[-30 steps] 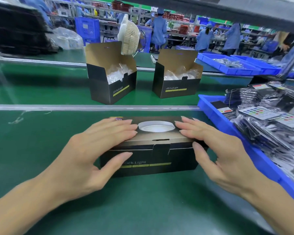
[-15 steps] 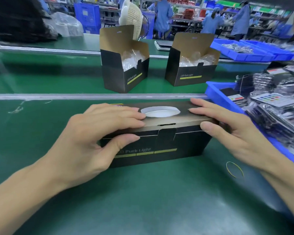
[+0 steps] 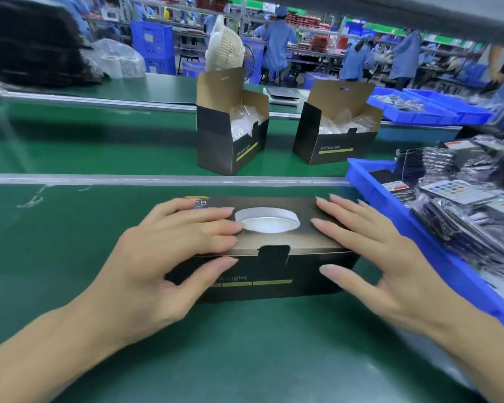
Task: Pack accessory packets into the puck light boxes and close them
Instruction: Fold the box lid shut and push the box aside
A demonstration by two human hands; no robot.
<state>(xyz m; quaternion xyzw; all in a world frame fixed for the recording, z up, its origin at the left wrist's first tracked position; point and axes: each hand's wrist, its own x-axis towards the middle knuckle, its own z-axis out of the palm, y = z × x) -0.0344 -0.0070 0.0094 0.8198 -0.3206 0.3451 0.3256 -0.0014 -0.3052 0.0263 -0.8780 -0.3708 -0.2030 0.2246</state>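
A shut black puck light box (image 3: pixel 274 289) lies on its side on the green mat right in front of me, its lid tab tucked into the front. My left hand (image 3: pixel 163 257) lies flat on the left half of its top, thumb against the front face. My right hand (image 3: pixel 370 257) presses the right half the same way, fingers straight. Two more puck light boxes stand open on the conveyor behind, one at the centre (image 3: pixel 230 149) and one to its right (image 3: pixel 335 146), with clear plastic bags showing inside. Accessory packets (image 3: pixel 472 216) fill the bin at my right.
The blue bin (image 3: pixel 361 175) of packets runs along the right edge of the mat. A metal rail (image 3: pixel 157 179) separates the mat from the conveyor. More blue bins (image 3: pixel 428 112) sit far right. Workers in blue stand at benches in the background.
My right hand has slid from the box's right end onto its top, thumb on the front face. My left hand's fingers have flattened out on the lid. The box stays put.
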